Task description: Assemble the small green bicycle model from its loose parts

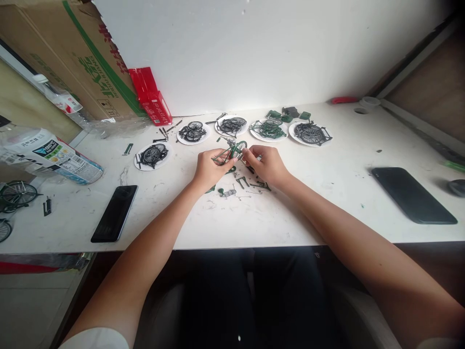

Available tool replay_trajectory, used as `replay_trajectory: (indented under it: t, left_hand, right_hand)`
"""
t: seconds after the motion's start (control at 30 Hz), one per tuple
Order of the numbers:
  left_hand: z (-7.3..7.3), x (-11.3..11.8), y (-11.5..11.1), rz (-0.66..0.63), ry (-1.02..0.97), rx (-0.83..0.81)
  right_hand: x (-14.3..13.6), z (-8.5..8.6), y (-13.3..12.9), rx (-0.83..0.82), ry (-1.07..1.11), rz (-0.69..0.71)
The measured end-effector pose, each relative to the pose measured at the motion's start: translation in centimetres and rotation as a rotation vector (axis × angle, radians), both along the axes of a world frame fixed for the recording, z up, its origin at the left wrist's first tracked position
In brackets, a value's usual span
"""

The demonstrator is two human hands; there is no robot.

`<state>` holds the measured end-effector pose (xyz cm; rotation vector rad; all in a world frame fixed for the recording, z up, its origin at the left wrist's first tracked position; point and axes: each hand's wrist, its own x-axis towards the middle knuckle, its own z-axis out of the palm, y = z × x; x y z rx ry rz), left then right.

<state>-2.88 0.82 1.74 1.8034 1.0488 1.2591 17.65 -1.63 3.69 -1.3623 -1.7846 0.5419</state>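
Observation:
A small green model bicycle [225,154] is held up over the middle of the table. My left hand [210,169] is closed on its frame from the left. At its spoked wheel [240,147], the thumb and fingers of my right hand [267,164] pinch together; any tiny part between them is hidden. Below my hands lie loose pieces: a grey rack-like part [228,193], dark green forked parts [242,182] and thin rods.
Paper plates of black parts [152,156] and green parts [269,130] line the back. A phone [114,213] lies left, a dark flat slab [414,195] right. A plastic drum [54,155], red box [154,99] and carton [72,58] stand left. More model bicycle wheels [18,194] lie at the left edge.

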Motion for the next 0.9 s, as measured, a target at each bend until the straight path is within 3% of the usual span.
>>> replay_trajectory:
  t: [0.47, 0.9]
  left_hand:
    - [0.1, 0.06, -0.11, 0.005, 0.001, 0.019]
    - [0.21, 0.07, -0.15, 0.014, 0.023, 0.034]
  right_hand:
    - [-0.06, 0.01, 0.11, 0.062, 0.048, -0.048]
    - [-0.01, 0.0, 0.03, 0.002, 0.003, -0.03]
